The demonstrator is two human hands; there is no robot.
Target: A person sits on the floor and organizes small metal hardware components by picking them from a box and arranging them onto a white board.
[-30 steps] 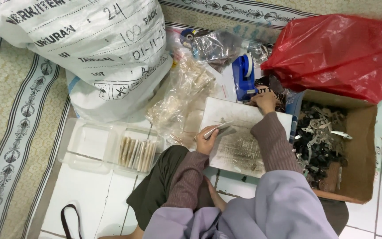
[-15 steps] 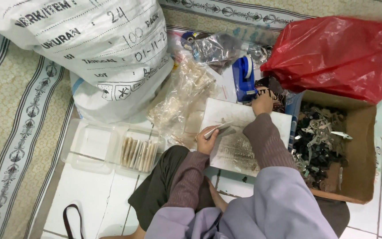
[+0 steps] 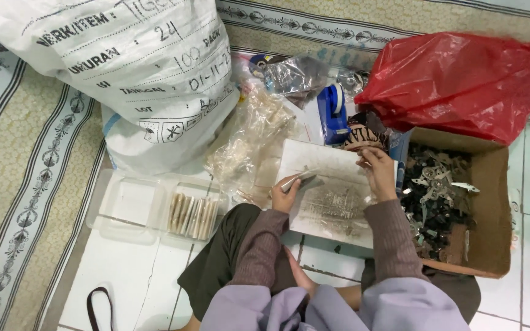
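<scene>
At frame centre, the left hand [image 3: 286,195] pinches a small metal piece [image 3: 300,179] over a smudged white board [image 3: 332,208]; the right hand [image 3: 378,173], previously higher, now presses its right edge. White floor tiles [image 3: 118,282], patterned mat [image 3: 26,184] left.

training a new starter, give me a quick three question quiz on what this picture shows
1. True or false: the left hand holds a small flat grey piece over the white board.
2. Which lies in the cardboard box? A small dark metal parts B folded cloth C fruit
3. What sits in the clear plastic tray beside the person's knee?

Key: 1 true. 2 A. 3 A row of thin pale sticks. The right hand rests at the board's far edge.
</scene>
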